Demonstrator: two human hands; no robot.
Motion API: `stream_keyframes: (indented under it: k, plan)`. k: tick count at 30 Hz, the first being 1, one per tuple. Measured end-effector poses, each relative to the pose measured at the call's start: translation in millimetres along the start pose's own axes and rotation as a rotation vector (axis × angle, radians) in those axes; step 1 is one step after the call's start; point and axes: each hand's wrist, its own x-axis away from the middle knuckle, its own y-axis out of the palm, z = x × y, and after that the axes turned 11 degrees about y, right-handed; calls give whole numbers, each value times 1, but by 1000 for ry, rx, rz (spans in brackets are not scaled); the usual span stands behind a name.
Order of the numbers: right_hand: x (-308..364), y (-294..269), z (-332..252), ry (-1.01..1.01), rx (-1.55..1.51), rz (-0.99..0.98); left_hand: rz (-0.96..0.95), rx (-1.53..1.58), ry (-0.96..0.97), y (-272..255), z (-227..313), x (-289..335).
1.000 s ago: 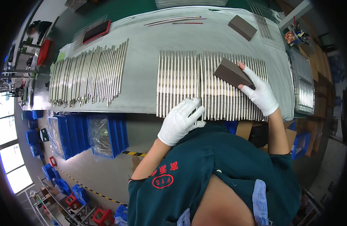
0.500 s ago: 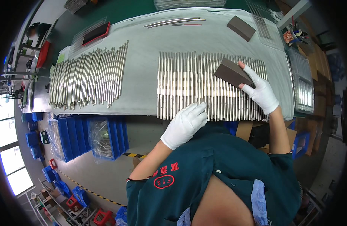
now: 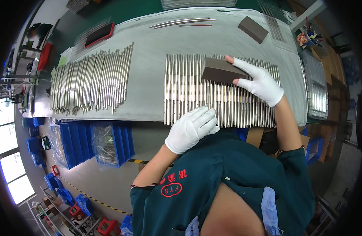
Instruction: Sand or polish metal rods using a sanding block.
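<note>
A row of slim silvery metal rods (image 3: 183, 84) lies side by side on the pale cloth in front of me. My right hand (image 3: 261, 82), in a white glove with thumb and forefinger tips bare, grips a dark brown rectangular block (image 3: 224, 71) between thumb and fingers. The block rests across the upper middle of the row, tilted a little. My left hand (image 3: 192, 129), also gloved in white, is bent over the near ends of the rods at mid-row, fingers together. Its fingertips touch the rods, and the thumb is mostly hidden.
A second group of metal rods (image 3: 92, 78) lies to the left, their ends uneven. Another brown block (image 3: 253, 29) and a few thin rods (image 3: 183, 22) are toward the back. A red-edged dark tray (image 3: 99, 34) is far left. Blue crates (image 3: 76, 143) stand below the table.
The block in my right hand has moved left across the rods and turned closer to level. My left hand has stayed at the near ends, shifting only slightly.
</note>
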Motion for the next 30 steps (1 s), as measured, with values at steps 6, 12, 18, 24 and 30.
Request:
stream_keyframes:
  k: [6,12,18,24,30]
  plan:
    - [-20,20,-15,-110,376,-111,-78,37,-15,5,-1,-1]
    - [-7,-13,5,92,22,-95,-42,50,-29,11,0,1]
    - [-12,9,1,-94,270,-53,-32,68,-28,13,0,0]
    - [-6,1,3,-74,241,-16,-143,92,-83,12,3,-2]
    - [2,-11,17,46,90,-12,-68,85,-84,16,3,2]
